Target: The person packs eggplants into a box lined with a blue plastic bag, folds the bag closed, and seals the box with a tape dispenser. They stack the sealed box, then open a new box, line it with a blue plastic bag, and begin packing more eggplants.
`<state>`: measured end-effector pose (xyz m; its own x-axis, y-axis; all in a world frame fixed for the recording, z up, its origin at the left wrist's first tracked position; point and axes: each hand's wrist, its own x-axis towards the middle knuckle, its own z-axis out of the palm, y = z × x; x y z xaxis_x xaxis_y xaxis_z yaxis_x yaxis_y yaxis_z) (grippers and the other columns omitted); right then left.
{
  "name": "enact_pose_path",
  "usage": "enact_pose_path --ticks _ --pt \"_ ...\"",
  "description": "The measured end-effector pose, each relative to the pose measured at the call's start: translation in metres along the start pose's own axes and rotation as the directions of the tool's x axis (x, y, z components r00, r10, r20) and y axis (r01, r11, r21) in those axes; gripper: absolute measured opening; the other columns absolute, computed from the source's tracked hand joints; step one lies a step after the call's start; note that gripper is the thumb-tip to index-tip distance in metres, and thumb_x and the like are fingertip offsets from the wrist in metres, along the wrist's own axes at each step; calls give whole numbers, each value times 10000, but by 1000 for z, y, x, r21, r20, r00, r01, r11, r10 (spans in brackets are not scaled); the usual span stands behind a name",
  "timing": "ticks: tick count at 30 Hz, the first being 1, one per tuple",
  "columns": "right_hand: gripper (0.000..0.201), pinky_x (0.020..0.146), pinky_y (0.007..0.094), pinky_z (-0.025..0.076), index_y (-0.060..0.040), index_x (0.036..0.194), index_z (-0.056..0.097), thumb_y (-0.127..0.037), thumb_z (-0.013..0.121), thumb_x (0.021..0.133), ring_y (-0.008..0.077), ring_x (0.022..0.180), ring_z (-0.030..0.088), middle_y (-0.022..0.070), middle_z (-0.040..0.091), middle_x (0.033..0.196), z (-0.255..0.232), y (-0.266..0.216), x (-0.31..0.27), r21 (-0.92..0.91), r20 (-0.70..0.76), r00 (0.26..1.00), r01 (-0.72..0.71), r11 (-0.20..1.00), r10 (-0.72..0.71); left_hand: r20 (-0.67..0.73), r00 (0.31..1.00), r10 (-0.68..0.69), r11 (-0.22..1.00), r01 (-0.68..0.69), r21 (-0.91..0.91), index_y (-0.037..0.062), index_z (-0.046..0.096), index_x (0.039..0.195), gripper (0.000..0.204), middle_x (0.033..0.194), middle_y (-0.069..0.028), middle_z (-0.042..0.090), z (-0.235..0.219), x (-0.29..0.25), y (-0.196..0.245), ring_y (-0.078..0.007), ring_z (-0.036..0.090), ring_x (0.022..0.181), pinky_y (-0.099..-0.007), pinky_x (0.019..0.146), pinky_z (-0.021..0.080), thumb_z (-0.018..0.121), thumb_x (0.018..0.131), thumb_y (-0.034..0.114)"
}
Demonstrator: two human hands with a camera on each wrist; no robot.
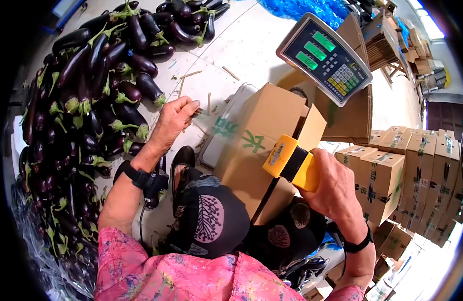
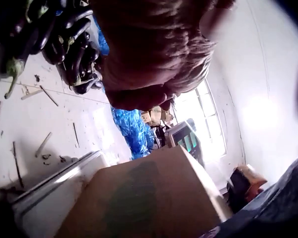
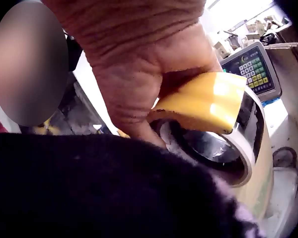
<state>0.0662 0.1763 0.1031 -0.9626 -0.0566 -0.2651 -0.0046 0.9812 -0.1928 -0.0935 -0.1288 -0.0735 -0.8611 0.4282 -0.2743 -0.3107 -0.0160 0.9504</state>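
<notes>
Running above the cardboard box [image 1: 276, 108], a clear tape strip [image 1: 225, 128] w/ green print is pinched btwn thumb & fingers of L hand [image 1: 173, 120], just L of box. Yellow tape dispenser [image 1: 280, 156], at box's R side, is gripped by R hand [image 1: 334, 188], fingers curled round it, tips partly hidden. Eggplants [image 1: 91, 95] are heaped L of box; lit scale display [image 1: 324, 57] is set beyond box; cartons [image 1: 417, 175] are stacked R of box.
</notes>
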Motion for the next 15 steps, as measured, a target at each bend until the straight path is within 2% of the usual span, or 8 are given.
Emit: enact_pose_path --ticks 3,4,7,8,11,12,15 --pt "499 682 477 510 -53 1123 528 -185 786 716 382 804 651 159 609 868 -2 -1 7 -44 5 1000 -3 999 3 -83 985 154 940 -120 320 47 600 844 284 687 61 495 9 4 -10 -21 393 583 -212 524 323 587 1024 266" --pt "501 679 477 510 -55 1123 528 -186 786 715 381 803 651 159 609 867 -2 0 9 -47 12 1000 -6 999 7 -106 962 252 883 -184 432 11 590 846 308 663 10 521 13 4 -13 -62 447 607 -255 554 386 570 1030 257" --pt "502 672 474 510 -60 1120 530 -189 790 711 379 802 653 157 608 864 0 -1 13 -50 25 1000 -16 999 18 -125 931 342 827 -235 510 -11 576 866 297 657 -41 527 20 10 -38 -110 490 623 -309 581 432 561 1032 236" --pt "501 671 473 510 -60 1119 530 -190 791 710 380 800 653 156 608 864 0 -1 13 -54 31 999 -17 998 19 -127 934 333 819 -220 530 -16 573 881 271 652 -106 527 22 11 -45 -172 500 600 -346 584 441 556 1028 211" --pt "500 672 468 508 -60 1113 531 -189 793 707 379 800 650 156 605 865 -2 -1 16 -61 52 998 -17 998 21 -99 934 342 790 -229 569 -11 582 905 238 666 -168 550 31 12 -58 -259 537 588 -369 588 446 565 1016 199" --pt "500 672 466 507 -60 1110 531 -188 793 705 379 801 649 156 604 865 -2 -1 17 -63 59 998 -18 998 22 -84 922 378 756 -254 603 24 561 885 204 673 -216 602 36 12 -58 -433 622 670 -472 581 471 566 997 194" --pt "509 679 462 503 -57 1105 530 -184 800 693 376 808 646 157 599 866 0 0 18 -55 51 999 -14 998 17 -13 916 402 633 -268 726 39 522 858 211 640 -220 575 43 19 -74 -451 605 657 -509 566 457 566 994 194"
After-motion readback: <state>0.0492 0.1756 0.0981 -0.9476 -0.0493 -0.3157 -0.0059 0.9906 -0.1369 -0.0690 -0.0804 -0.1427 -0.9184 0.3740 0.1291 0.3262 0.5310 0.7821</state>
